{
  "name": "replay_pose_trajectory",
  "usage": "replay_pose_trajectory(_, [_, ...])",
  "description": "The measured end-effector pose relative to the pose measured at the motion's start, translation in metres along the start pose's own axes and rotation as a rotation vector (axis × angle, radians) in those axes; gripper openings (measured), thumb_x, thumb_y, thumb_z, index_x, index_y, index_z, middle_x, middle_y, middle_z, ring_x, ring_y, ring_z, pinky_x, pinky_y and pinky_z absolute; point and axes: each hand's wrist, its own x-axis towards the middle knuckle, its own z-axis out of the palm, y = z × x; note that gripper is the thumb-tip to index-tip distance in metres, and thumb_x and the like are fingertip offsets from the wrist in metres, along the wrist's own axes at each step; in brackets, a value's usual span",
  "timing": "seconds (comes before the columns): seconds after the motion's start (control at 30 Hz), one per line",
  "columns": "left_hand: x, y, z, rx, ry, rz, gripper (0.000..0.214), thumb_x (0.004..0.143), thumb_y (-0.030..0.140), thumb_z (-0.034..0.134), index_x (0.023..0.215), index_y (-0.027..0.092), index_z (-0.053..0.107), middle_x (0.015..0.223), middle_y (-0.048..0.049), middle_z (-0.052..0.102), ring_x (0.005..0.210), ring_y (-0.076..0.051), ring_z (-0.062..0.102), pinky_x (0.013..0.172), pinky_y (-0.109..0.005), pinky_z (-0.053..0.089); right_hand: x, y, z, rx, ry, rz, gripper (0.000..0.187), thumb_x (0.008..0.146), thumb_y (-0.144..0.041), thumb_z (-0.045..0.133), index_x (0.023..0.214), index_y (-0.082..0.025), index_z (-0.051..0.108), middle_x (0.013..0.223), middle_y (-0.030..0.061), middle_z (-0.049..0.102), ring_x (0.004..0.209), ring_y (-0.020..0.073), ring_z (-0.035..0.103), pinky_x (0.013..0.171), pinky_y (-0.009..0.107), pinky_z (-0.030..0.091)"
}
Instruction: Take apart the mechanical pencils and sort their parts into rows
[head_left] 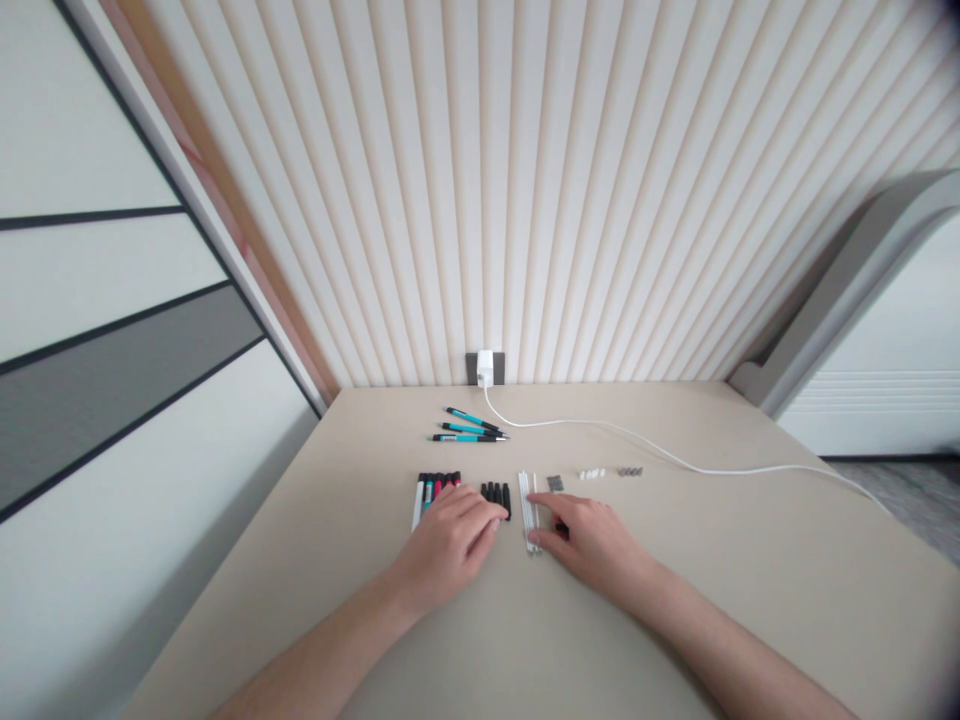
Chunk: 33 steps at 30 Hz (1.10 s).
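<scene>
Left hand [450, 535] flat over pen barrels [435, 487]; right hand [596, 540] touches white tubes [527, 500], grip unclear; parts seemingly grouped by kind.

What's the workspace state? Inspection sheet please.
Surface: beige tabletop, parts laid in rows.
Job's things: multicoloured pen barrels partly under left hand; short black pen pieces at its fingertips; thin white tubes touched by right hand.
Clutter: three teal-and-black pens at back; small white bits; small dark grey bits.
Hands: left flat, palm down; right's grip unclear.
Cables: white cable from white wall plug, running off right.
Surroundings: ribbed cream wall behind; grey-white panels left.
</scene>
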Motion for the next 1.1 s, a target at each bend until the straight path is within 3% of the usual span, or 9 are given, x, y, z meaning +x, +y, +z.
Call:
replay_pose_trajectory(0.23, [0.000,0.000,0.000,0.000,-0.003,-0.002,0.017,0.093,0.013,0.046,0.098,0.020,0.061,0.087,-0.0021,0.066,0.087,-0.018,0.058,0.089,-0.037,0.041,0.002,0.003,0.004,0.105,0.100,-0.036,0.032,0.088,-0.035,0.055,0.117,-0.025,0.064,0.085,0.0032,0.064,0.070,0.0168,0.059,0.066,0.028,0.042])
replay_pose_trajectory(0.4, [0.001,0.001,0.000,0.008,-0.012,-0.002,0.018,0.095,0.015,0.045,0.099,0.020,0.061,0.086,-0.0026,0.066,0.086,-0.018,0.058,0.088,-0.037,0.042,0.004,0.004,0.002,0.401,0.246,-0.127,0.040,0.093,-0.023,0.041,0.131,-0.020,0.052,0.090,0.0051,0.056,0.078,0.0162,0.055,0.074,0.030,0.045])
replay_pose_trajectory(0.57, [0.001,0.001,-0.001,-0.005,0.001,-0.005,0.019,0.094,0.016,0.047,0.108,0.022,0.059,0.089,-0.0025,0.066,0.088,-0.018,0.058,0.090,-0.037,0.041,0.003,-0.002,0.002,0.846,0.170,-0.148,0.036,0.098,-0.032,0.040,0.132,-0.025,0.045,0.095,0.0041,0.062,0.088,0.0161,0.059,0.083,0.033,0.046])
replay_pose_trajectory(0.73, [-0.001,0.002,-0.002,-0.058,0.023,0.034,0.038,0.091,0.020,0.057,0.127,0.023,0.045,0.090,-0.0008,0.065,0.087,-0.017,0.060,0.090,-0.036,0.043,0.002,-0.016,0.004,1.168,0.077,-0.146,0.018,0.096,-0.041,0.048,0.105,-0.025,0.047,0.111,0.0073,0.067,0.107,0.0189,0.059,0.094,0.038,0.043])
replay_pose_trajectory(0.83, [-0.001,0.005,-0.001,-0.049,-0.010,0.095,0.039,0.086,0.024,0.066,0.121,0.024,0.048,0.089,-0.0002,0.066,0.085,-0.018,0.059,0.085,-0.034,0.044,0.001,-0.024,0.007,1.217,0.044,-0.159,0.020,0.095,-0.043,0.050,0.094,-0.024,0.044,0.110,0.0084,0.068,0.103,0.0181,0.061,0.094,0.038,0.044])
replay_pose_trajectory(0.97, [0.000,0.011,0.002,-0.056,-0.011,0.129,0.027,0.081,0.024,0.071,0.102,0.022,0.054,0.088,-0.0006,0.067,0.084,-0.018,0.060,0.081,-0.032,0.045,0.001,-0.028,0.016,1.229,0.016,-0.171,0.022,0.095,-0.045,0.049,0.094,-0.024,0.043,0.107,0.0079,0.068,0.093,0.0158,0.063,0.090,0.036,0.046])
replay_pose_trajectory(1.1, [0.000,0.014,0.006,-0.091,0.085,0.074,0.012,0.087,0.018,0.062,0.094,0.021,0.054,0.088,-0.0019,0.067,0.082,-0.016,0.062,0.079,-0.030,0.047,-0.001,-0.025,0.021,1.023,0.094,-0.178,0.023,0.096,-0.046,0.045,0.098,-0.023,0.046,0.095,0.0050,0.066,0.085,0.0148,0.061,0.080,0.030,0.048])
